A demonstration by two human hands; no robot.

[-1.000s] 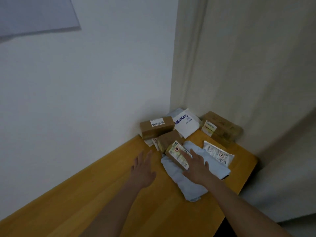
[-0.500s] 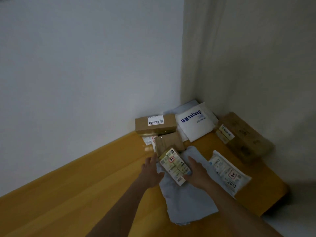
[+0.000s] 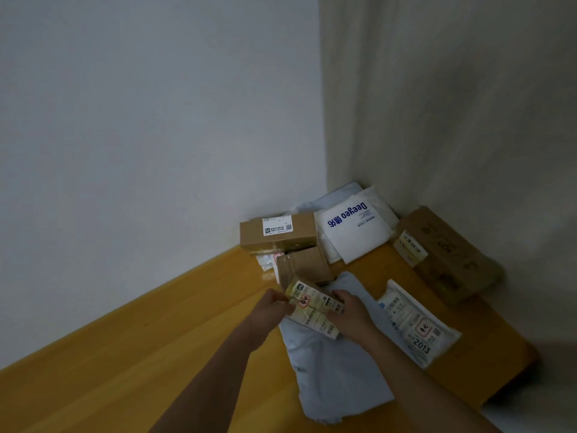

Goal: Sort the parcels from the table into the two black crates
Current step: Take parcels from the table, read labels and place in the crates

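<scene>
A small brown box with a white and yellow label (image 3: 312,304) lies on a pale blue mailer bag (image 3: 334,364). My left hand (image 3: 271,307) grips its left side and my right hand (image 3: 349,310) grips its right side. Behind it sit a labelled cardboard box (image 3: 278,234), a white Deeyeo bag (image 3: 352,228) and a long brown carton (image 3: 446,257). A white bag marked 2013 (image 3: 415,326) lies to the right. No black crate is in view.
The wooden table (image 3: 125,364) stretches away to the left. White walls meet in the corner behind the parcels. The table's right edge (image 3: 515,379) drops off beside the 2013 bag.
Both hands came in from flat and apart to grip the labelled small box from either side. The camera has moved closer and to the left.
</scene>
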